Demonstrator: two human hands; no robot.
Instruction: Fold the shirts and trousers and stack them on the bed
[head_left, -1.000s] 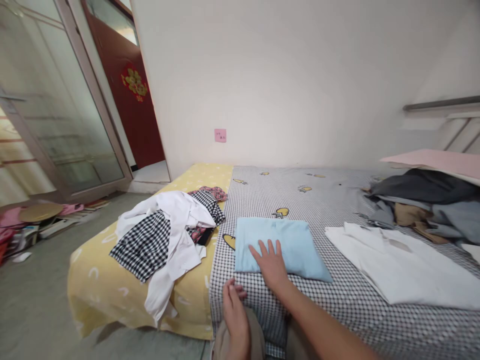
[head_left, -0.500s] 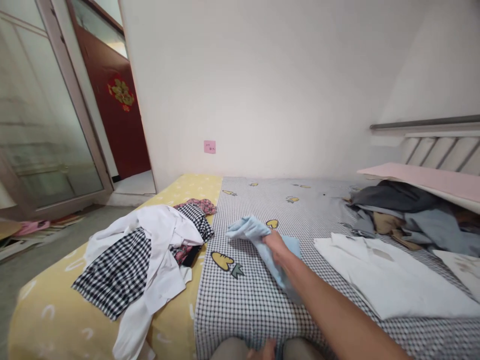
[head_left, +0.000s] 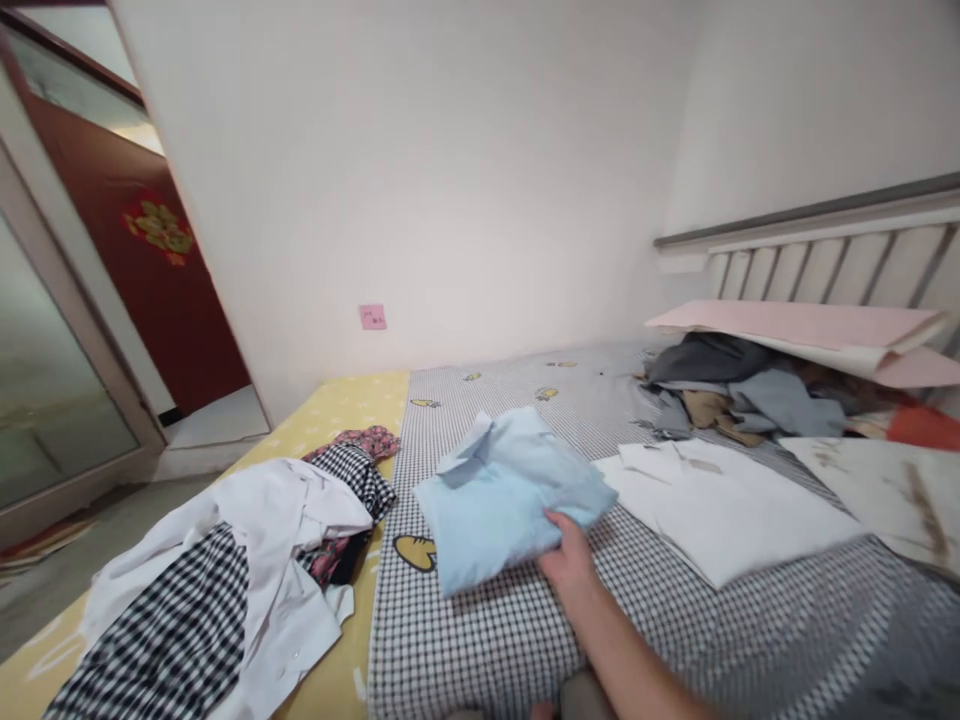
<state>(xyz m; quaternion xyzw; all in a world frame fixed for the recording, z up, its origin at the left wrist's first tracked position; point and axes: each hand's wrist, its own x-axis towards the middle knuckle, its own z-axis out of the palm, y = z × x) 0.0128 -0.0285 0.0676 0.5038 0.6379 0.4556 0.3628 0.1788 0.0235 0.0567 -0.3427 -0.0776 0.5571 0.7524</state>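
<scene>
A light blue folded shirt (head_left: 510, 490) is in my right hand (head_left: 568, 560), gripped at its near right edge. The thumb lies on top of the cloth, and the other fingers are hidden beneath it. The shirt is slightly tilted over the checked bed cover, with its collar end toward the wall. Of my left hand (head_left: 541, 711), only a sliver shows at the bottom edge between my knees, its fingers out of sight. Right of the blue shirt, a white folded shirt (head_left: 739, 510) lies flat on the bed.
To the left, a heap holds a white shirt (head_left: 277, 560) and black-and-white checked cloth (head_left: 169, 625) on the yellow sheet (head_left: 360, 395). Grey and brown clothes (head_left: 720, 385) are piled under a pink board (head_left: 795, 322) by the headboard (head_left: 832, 265). A stained white cloth (head_left: 885, 485) lies far right.
The light blue shirt, earlier bunched with one part lifted in my right hand, is now a flat folded bundle held at its near edge. My view has turned right.
</scene>
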